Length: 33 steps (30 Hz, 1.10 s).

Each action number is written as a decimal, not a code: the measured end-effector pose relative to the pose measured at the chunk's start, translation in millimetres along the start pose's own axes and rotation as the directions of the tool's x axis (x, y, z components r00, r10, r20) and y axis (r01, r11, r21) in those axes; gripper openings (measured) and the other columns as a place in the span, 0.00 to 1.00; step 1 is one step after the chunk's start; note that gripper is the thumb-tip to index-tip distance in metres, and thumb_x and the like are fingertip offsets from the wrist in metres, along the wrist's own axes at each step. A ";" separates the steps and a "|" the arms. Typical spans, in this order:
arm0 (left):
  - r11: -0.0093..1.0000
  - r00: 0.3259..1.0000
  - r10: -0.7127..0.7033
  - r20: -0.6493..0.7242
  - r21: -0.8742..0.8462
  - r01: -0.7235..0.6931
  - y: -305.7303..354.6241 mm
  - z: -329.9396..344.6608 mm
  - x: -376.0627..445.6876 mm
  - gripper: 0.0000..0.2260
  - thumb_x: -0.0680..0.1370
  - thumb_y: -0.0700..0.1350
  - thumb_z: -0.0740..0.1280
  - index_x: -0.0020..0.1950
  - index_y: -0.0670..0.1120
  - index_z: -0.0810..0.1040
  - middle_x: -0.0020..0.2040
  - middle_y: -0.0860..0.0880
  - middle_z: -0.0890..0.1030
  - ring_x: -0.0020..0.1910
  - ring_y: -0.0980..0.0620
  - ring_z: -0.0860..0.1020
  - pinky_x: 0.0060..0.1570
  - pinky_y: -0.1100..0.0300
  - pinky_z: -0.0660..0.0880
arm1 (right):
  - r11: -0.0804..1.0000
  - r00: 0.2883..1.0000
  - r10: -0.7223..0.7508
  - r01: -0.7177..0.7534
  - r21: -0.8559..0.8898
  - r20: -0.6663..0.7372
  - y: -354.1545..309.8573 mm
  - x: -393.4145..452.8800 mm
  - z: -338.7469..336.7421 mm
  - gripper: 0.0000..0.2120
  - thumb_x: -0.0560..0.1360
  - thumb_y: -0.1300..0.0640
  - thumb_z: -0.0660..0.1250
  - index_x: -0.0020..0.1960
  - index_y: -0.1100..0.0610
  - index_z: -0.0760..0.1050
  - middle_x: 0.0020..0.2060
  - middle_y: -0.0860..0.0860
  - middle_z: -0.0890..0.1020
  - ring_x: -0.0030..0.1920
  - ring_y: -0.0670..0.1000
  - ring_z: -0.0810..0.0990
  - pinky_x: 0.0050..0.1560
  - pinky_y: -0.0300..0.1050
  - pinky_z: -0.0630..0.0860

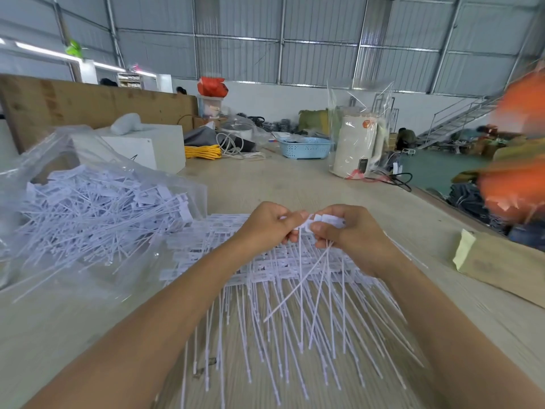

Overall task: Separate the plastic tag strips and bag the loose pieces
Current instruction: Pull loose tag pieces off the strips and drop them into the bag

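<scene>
A short strip of joined white plastic tags (320, 221) was held in a narrow grip between the left hand (269, 224) and the right hand (351, 234), thin tails hanging toward six o'clock. Directly beneath, many flat unseparated strips (265, 270) were spread on the pale counter (265, 178). At nine o'clock, a crinkled clear bag (97, 208) was well filled with loose pieces; the work was judged roughly half done.

Pretty bright in here, soft even daylight, barely any shadows on the bench (265, 184). Wide-angle lens bends the edges hard. Orange blob (519, 160) at 3 o'clock is totally smeared; middle stays fairly sharp.
</scene>
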<state>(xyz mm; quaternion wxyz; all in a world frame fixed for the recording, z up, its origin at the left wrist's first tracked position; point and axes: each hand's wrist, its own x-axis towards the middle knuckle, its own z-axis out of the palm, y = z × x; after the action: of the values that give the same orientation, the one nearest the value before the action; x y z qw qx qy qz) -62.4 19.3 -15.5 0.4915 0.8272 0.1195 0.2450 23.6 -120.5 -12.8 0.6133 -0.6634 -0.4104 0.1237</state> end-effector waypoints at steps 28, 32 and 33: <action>1.000 0.997 -0.002 0.073 -0.022 0.004 -4.2 -1.2 -0.9 0.21 0.80 0.51 0.61 0.28 0.47 0.68 0.22 0.54 0.71 0.22 0.59 0.68 0.28 0.68 0.67 | 0.676 0.948 0.304 -0.283 0.680 0.092 -11.2 5.5 -35.1 0.04 0.73 0.66 0.61 0.40 0.64 0.72 0.36 0.55 0.75 0.31 0.47 0.77 0.28 0.32 0.74; 0.993 0.997 0.075 0.034 0.085 -0.077 -7.3 5.0 0.6 0.20 0.81 0.51 0.59 0.30 0.46 0.65 0.25 0.49 0.70 0.21 0.65 0.71 0.33 0.61 0.65 | 0.866 0.928 0.297 -0.361 0.346 0.224 -11.7 -0.2 -10.5 0.05 0.75 0.66 0.63 0.46 0.67 0.77 0.39 0.57 0.83 0.37 0.50 0.83 0.33 0.38 0.79; 0.989 0.996 0.089 0.029 0.118 -0.092 -7.3 5.8 0.4 0.20 0.81 0.52 0.59 0.30 0.46 0.65 0.25 0.49 0.70 0.21 0.65 0.71 0.34 0.60 0.66 | 0.869 0.930 0.294 -0.356 0.344 0.221 -11.3 -0.3 -11.2 0.06 0.75 0.66 0.63 0.48 0.67 0.77 0.41 0.58 0.83 0.39 0.51 0.84 0.35 0.39 0.79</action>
<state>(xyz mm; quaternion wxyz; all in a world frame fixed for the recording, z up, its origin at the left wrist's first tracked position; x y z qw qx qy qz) -58.8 18.7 -24.0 0.4311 0.8623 0.0905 0.2497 26.4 -129.6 -0.1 0.6646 -0.5801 -0.3093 0.3553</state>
